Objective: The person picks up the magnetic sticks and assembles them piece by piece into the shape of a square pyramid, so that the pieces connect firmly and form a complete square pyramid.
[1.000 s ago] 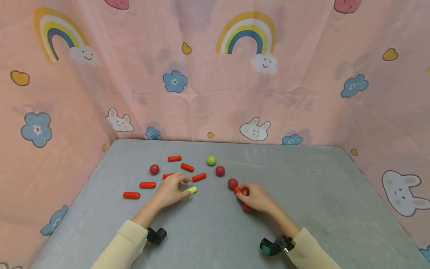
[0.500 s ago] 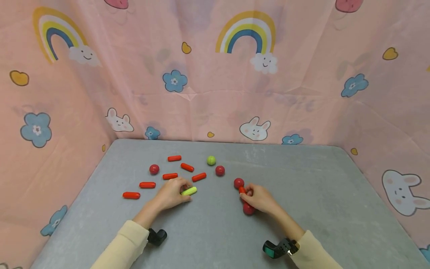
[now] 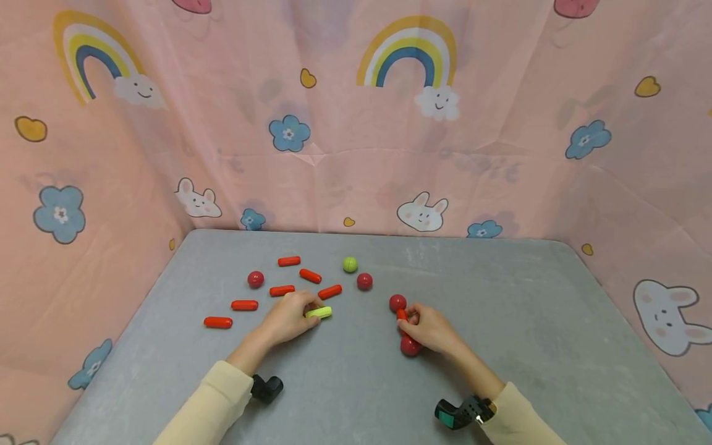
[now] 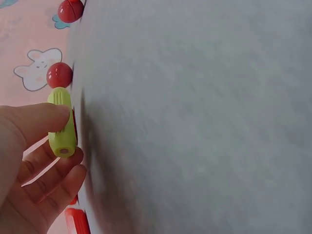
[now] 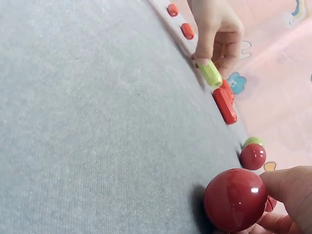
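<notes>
In the head view, my left hand (image 3: 290, 316) pinches a yellow-green stick (image 3: 319, 313) between thumb and fingers, above the table's middle-left. The left wrist view shows the thumb across this grooved stick (image 4: 62, 131), which has a small disc in its end. To the right, my right hand (image 3: 432, 329) pinches a red stick (image 3: 402, 315). One red ball (image 3: 397, 302) sits at that stick's far end and another red ball (image 3: 410, 346) at its near end. In the right wrist view, the near ball (image 5: 235, 200) hides most of the stick and some fingers.
Several red sticks (image 3: 245, 305) lie loose beyond and left of my left hand. A red ball (image 3: 256, 279) rests among them. Between the hands, farther back, are a green ball (image 3: 350, 264) and another red ball (image 3: 364, 282). A pink printed cloth (image 3: 345, 173) hangs behind the grey table (image 3: 528, 296).
My right hand has shifted slightly right, and the red stick with its balls has turned so that its far ball moved right. The yellow-green stick, still in my left hand, has moved slightly right.
</notes>
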Demonstrator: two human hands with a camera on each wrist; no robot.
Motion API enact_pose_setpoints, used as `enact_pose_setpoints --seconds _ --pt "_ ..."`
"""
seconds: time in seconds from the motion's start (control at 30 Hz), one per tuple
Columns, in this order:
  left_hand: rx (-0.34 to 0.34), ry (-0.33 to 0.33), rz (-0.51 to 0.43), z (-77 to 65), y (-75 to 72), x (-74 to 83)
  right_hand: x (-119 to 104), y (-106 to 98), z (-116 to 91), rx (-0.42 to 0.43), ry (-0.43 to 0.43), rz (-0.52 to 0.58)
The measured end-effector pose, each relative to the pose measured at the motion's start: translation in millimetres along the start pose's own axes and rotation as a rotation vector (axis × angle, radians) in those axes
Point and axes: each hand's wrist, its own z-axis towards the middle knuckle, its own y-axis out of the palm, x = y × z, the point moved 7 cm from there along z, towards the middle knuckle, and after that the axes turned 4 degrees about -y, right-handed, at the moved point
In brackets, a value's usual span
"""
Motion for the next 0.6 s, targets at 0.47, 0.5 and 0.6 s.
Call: enact_pose_setpoints --seconds 0.47,0.5,0.6 --pt "-0.008 0.072 0.013 16.9 15.3 29.0 -1.1 1.7 -3.2 0.003 0.015 0.015" --pt "-0.003 0.086 0.022 17.9 16.6 31.6 -1.2 2.2 -3.5 0.002 0.015 0.016" --pt "0.012 0.108 0.042 21.2 20.7 37.2 -2.0 3.5 -4.1 0.001 0.016 0.022"
